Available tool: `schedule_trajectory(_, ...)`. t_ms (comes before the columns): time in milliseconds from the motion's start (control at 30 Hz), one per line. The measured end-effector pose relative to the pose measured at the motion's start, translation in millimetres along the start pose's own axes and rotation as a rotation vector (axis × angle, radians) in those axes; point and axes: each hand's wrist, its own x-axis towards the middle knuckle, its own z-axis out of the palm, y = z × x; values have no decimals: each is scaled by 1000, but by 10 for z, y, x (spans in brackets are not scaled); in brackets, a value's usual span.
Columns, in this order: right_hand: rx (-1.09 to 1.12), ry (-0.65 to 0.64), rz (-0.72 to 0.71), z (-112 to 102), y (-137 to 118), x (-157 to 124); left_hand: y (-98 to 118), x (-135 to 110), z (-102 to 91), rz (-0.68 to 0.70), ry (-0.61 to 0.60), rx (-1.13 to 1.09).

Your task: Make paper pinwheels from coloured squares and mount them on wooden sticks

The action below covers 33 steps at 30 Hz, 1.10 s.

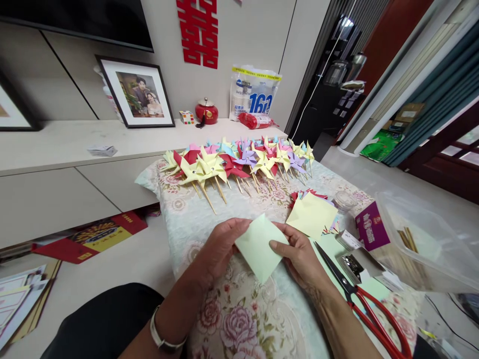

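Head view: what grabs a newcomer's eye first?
Likely the bright spread of paper pinwheels across the far part of the flowered tablecloth. Then the pale green paper square held by the left hand and right hand, and the red-handled scissors at lower right.

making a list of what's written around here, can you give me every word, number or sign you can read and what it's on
"囍": red cutout, its top cropped
"16", then a creased digit: plastic bag
Too small or blurred: the bag's other print, purple label, red packet, red and yellow paper
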Motion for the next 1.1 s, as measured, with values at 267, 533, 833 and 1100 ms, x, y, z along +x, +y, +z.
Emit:
schedule_trajectory(267,231,335,-166,49,65,65,-87,-18,141,-6,-113,-260)
schedule_trajectory(533,316,337,-216,192,139,15,-178,-52,249,-10,-128,-163)
schedule_trajectory(833,241,204,-116,178,91,-9,-165,10,172,14,28,-100)
schedule_trajectory(1100,237,187,-183,223,133,-13,-189,6,234,74,32,-304)
